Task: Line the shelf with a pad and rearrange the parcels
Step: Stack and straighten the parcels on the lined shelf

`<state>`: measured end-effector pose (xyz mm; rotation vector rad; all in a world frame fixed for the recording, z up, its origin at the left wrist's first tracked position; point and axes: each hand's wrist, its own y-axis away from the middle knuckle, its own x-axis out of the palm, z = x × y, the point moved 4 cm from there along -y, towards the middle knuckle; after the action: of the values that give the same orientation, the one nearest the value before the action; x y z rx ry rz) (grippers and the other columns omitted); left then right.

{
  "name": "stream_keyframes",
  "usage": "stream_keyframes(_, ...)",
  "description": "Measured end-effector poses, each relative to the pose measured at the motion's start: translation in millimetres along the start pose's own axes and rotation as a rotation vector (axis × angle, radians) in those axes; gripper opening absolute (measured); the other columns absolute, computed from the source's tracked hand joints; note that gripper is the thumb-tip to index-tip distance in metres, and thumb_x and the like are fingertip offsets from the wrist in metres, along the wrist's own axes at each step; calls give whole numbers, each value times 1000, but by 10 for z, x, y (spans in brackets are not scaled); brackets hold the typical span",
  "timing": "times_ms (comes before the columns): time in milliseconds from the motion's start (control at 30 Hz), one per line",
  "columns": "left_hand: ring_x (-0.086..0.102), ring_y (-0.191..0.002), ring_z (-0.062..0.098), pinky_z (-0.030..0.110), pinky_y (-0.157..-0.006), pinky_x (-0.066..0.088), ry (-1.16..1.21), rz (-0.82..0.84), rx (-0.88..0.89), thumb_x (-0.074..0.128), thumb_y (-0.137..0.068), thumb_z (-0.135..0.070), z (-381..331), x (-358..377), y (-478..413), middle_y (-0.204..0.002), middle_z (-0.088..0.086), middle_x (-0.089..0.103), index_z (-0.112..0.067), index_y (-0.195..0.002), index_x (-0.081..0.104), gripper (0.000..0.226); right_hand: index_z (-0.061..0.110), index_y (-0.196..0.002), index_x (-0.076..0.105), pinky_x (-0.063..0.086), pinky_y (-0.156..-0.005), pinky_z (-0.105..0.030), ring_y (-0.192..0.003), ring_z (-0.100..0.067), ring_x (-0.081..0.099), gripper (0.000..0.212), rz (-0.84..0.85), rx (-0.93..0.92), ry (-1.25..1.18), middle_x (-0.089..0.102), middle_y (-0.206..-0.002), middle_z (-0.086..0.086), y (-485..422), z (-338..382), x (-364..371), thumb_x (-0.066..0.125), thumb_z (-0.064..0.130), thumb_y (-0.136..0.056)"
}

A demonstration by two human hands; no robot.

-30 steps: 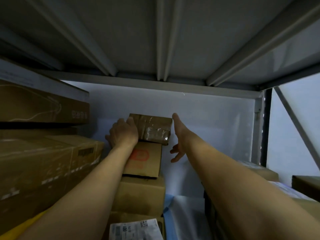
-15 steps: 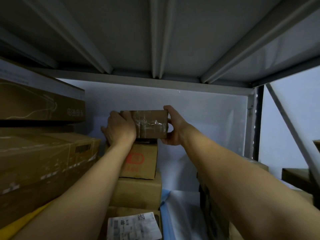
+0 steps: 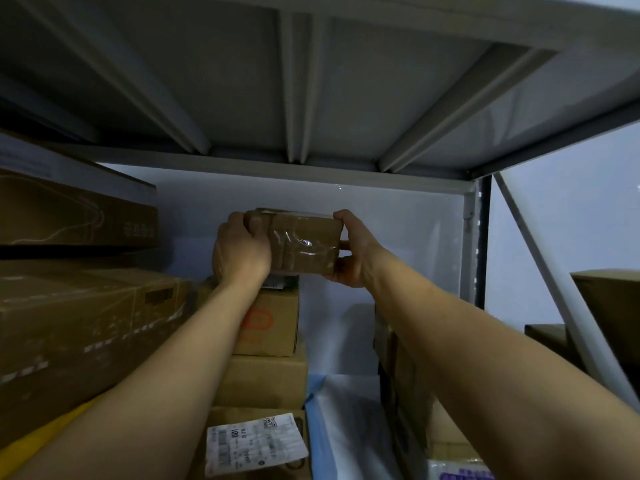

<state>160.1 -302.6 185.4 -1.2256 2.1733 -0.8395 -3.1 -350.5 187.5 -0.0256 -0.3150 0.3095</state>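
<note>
View from my own eyes into a dim metal shelf bay. Both my hands are clamped on a small taped parcel [image 3: 304, 249], just above the centre of the view. My left hand [image 3: 242, 252] curls round its 9 o'clock end and my right hand [image 3: 353, 254] grips its 3 o'clock end. The parcel hangs just over a box with a red logo [image 3: 273, 320], which tops a stack of cartons. I cannot tell whether the two touch. At 5 o'clock from the parcel, a white pad with a blue edge [image 3: 346, 410] lies on the shelf floor. It sits between the stack and more boxes at 3 o'clock.

Risks, as I judge them:
- The glossy tape could let the parcel slide out of my grip.
- Dragging it off instead of lifting it could pull the red-logo box askew on its stack.
- Raising it far would knock it against the shelf above [image 3: 311, 81].

A second ago my right hand was spread open and off the parcel, which lay tilted on the red-logo box. Now the parcel is level and held from both ends.
</note>
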Motion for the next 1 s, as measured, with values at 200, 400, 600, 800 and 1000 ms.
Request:
stream_keyframes(200, 51, -88, 28, 27, -69, 27, 94, 13, 68, 24, -102, -28, -239, 46, 103, -82, 8, 52, -5, -91, 57, 41, 9, -95, 50, 54, -61, -37, -79, -28, 60, 30, 7, -75, -1, 58, -90, -15, 180, 242, -304, 58, 37, -87)
stream_keyframes(400, 53, -107, 30, 26, -78, 31, 174, 47, 96, 30, -100, -23, -519, 165, 338, -117, 18, 60, -3, -106, 64, 40, 12, -97, 51, 55, -67, -40, -82, -29, 62, 22, -110, -168, 107, 59, -92, -16, 466, 506, -938, 53, 32, -88)
stream_keyframes(600, 57, -97, 30, 27, -75, 39, 208, 231, -1, 58, -89, -20, -653, 463, 628, -94, 10, 60, -12, -83, 57, 10, 15, -107, 54, 55, -70, -41, -92, -34, 62, 32, -283, -165, 302, 60, -103, -18, 610, 655, -1633, 52, 40, -88)
stream_keyframes(800, 52, -85, 22, 27, -70, 37, 153, 393, -21, 60, -88, -20, -653, 767, 912, -86, 4, 56, -12, -83, 54, 11, 14, -115, 52, 54, -71, -42, -96, -35, 59, 39, -346, -88, 449, 57, -108, -17, 532, 601, -1916, 48, 43, -90)
stream_keyframes(1000, 53, -86, 18, 27, -72, 39, 187, 419, -67, 60, -88, -18, -588, 891, 1011, -87, 0, 57, -20, -78, 53, 13, 16, -112, 51, 53, -85, -47, -100, -34, 59, 39, -408, -53, 531, 59, -107, -14, 391, 572, -2046, 45, 47, -88)
